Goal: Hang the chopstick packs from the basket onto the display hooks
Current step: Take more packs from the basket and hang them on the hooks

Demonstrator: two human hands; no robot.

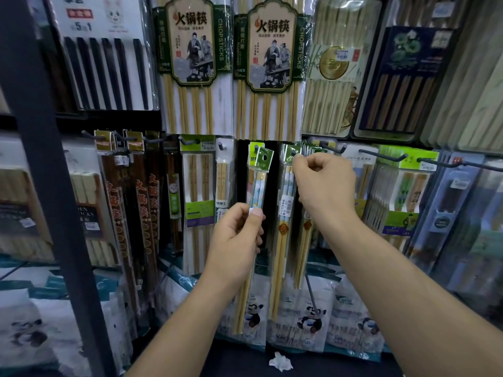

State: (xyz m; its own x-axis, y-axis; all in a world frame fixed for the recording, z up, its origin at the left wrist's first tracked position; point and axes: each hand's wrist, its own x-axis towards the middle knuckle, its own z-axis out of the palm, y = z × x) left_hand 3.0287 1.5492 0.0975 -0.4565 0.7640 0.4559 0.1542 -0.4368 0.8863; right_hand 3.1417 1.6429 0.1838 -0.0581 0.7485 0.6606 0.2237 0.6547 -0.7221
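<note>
Left hand (234, 239) pinches pack (259, 185); right hand (324, 183) seemingly pack-header (288, 155).

Two hands (236, 238), roughly ten hooks (381, 156)

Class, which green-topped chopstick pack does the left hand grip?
The slim clear pack on the left: the left hand grips its middle; the right hand pinches its neighbour's header.
</note>
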